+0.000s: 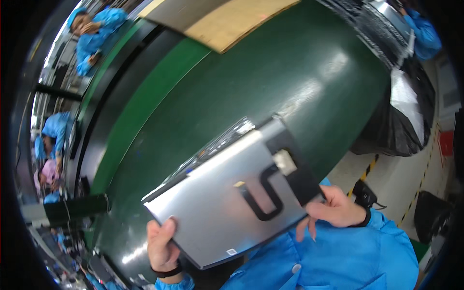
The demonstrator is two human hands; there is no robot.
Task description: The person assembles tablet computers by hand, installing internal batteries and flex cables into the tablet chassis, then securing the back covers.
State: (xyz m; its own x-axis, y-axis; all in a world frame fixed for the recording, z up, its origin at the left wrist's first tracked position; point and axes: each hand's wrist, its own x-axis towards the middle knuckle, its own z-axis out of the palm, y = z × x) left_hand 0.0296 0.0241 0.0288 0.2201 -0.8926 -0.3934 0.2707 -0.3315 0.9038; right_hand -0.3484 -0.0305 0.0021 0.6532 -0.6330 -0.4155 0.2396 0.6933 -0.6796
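A flat silver metal panel (217,198) with a dark end section is held tilted in front of my body, over the near part of the green table. On its face runs a black U-shaped strip (273,205), and a pale patch (284,162) sits on the dark part. My left hand (163,241) grips the lower left edge, thumb on the silver face. My right hand (328,208) is closed on the lower right corner; some of its fingers are hidden under the panel. Just beyond the panel's far edge shows a dark object with shiny clear film (212,147).
The green table (208,101) spreads out ahead, with a cardboard piece (237,21) at its far edge. Black plastic bags (386,130) hang at the right, above a floor with striped tape. Other people in blue (99,36) sit along the left and one stands far right.
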